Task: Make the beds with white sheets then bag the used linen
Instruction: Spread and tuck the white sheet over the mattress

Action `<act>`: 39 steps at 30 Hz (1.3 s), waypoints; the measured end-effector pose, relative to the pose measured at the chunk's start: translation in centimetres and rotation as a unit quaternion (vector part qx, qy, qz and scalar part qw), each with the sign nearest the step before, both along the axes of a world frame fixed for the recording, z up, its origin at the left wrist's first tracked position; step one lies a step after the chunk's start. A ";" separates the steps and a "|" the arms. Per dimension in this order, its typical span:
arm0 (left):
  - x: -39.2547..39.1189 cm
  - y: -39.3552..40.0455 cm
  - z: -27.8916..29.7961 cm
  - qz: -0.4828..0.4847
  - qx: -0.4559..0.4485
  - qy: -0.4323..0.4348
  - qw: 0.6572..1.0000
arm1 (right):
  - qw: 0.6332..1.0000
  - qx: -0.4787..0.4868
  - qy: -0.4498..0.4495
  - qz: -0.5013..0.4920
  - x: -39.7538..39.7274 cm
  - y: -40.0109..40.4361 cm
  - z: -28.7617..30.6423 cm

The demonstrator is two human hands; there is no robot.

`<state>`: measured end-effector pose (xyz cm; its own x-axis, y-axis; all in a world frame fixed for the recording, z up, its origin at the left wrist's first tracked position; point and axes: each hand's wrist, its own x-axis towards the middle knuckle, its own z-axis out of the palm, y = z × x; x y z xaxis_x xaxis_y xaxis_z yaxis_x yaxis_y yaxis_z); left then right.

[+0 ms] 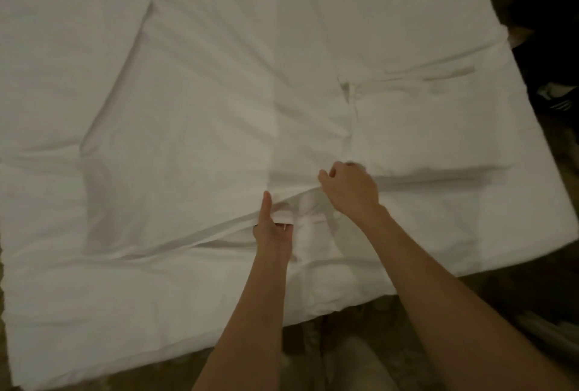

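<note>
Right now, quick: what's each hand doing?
Left hand: fingers tucked under a fold of the white sheet, thumb straight on top, gripping it.
Right hand: curled, pinching the same sheet's fold.

- The left hand has its fingers tucked under a fold of the white sheet, out of sight.
- The sheet runs off the top and left edges.
- A dark shape at right (striped, perhaps a shoe) is too dim to identify.

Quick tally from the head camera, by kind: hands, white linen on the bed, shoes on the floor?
Hands: 2, left hand and right hand, both gripping linen
White linen: 1 spread; separate layers cannot be told apart
Shoes: 1, dark with white stripes at the right edge
Total: 4
</note>
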<state>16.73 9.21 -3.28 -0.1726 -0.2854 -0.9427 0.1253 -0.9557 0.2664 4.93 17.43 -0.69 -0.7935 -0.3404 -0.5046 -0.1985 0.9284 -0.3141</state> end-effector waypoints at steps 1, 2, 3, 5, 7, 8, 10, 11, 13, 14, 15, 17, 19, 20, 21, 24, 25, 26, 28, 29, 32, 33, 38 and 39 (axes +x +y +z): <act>-0.6 0.7 0.1 0.006 -0.001 -0.012 1.000 | 0.996 -0.035 -0.035 -0.068 0.6 1.1 0.1; -1.1 1.1 0.0 0.017 -0.004 -0.028 0.999 | 0.988 -0.062 -0.066 -0.128 1.3 2.0 0.2; -1.4 1.4 0.0 0.029 -0.009 -0.041 0.999 | 0.974 -0.083 -0.093 -0.186 2.0 2.7 0.1; -1.7 1.3 -0.2 0.040 -0.028 -0.041 0.998 | 0.926 -0.126 -0.176 -0.309 3.3 3.8 0.1; -1.3 1.1 -0.5 0.025 -0.052 0.001 0.998 | 0.846 -0.147 -0.330 -0.391 4.5 4.3 0.0; -1.0 1.0 -0.6 0.011 -0.062 0.020 0.998 | 0.799 -0.158 -0.413 -0.409 5.0 4.3 0.1; -0.1 0.9 -0.6 -0.019 -0.076 0.044 0.996 | 0.694 -0.237 -0.522 -0.437 5.6 3.9 0.2; 0.4 0.7 -0.6 -0.025 -0.083 0.055 0.995 | 0.643 -0.290 -0.546 -0.452 5.6 3.4 0.4; 1.5 0.1 -0.4 -0.029 -0.094 0.077 0.992 | 0.562 -0.370 -0.544 -0.501 5.4 2.0 0.5; 1.9 -0.2 0.0 -0.037 -0.094 0.090 0.991 | 0.532 -0.392 -0.534 -0.527 5.3 1.1 0.4; 2.3 -0.6 0.3 -0.051 -0.091 0.096 0.990 | 0.500 -0.415 -0.530 -0.545 5.3 0.2 0.7; 3.0 -1.3 1.1 -0.055 -0.077 0.091 0.991 | 0.456 -0.461 -0.507 -0.568 5.5 -1.8 1.6; 3.5 -2.4 2.0 -0.023 -0.065 0.091 0.993 | 0.452 -0.483 -0.429 -0.616 5.1 -3.3 1.9; 3.8 -3.2 2.3 0.001 -0.060 0.099 0.993 | 0.457 -0.492 -0.384 -0.634 4.7 -3.8 2.1; 4.1 -4.2 2.6 0.029 -0.060 0.110 0.992 | 0.465 -0.504 -0.350 -0.638 4.3 -4.1 2.6; 5.7 -7.7 3.0 0.082 -0.068 0.119 0.987 | 0.509 -0.536 -0.276 -0.614 3.6 -3.9 4.6; 6.5 -8.8 2.9 0.084 -0.084 0.084 0.989 | 0.521 -0.547 -0.256 -0.603 3.6 -3.6 5.5; 7.4 -9.9 2.7 0.075 -0.098 0.038 0.992 | 0.531 -0.554 -0.235 -0.597 3.6 -3.0 6.3; 8.6 -11.2 2.7 0.049 -0.128 -0.018 0.990 | 0.537 -0.564 -0.179 -0.601 3.3 -1.5 7.1; 9.0 -11.3 2.9 0.066 -0.133 -0.017 0.989 | 0.534 -0.571 -0.152 -0.605 3.2 -0.6 7.1; 10.6 -10.4 2.5 0.085 -0.112 -0.008 0.990 | 0.501 -0.559 -0.126 -0.649 4.8 1.9 5.4; 11.4 -9.6 2.2 0.078 -0.093 -0.010 0.993 | 0.491 -0.535 -0.148 -0.671 5.8 2.3 4.4; 15.2 -9.4 0.8 0.055 -0.042 -0.003 0.998 | 0.492 -0.459 -0.353 -0.651 9.4 0.6 1.3; 15.3 -10.2 0.6 0.059 -0.044 0.007 0.997 | 0.503 -0.445 -0.370 -0.641 9.7 0.0 1.0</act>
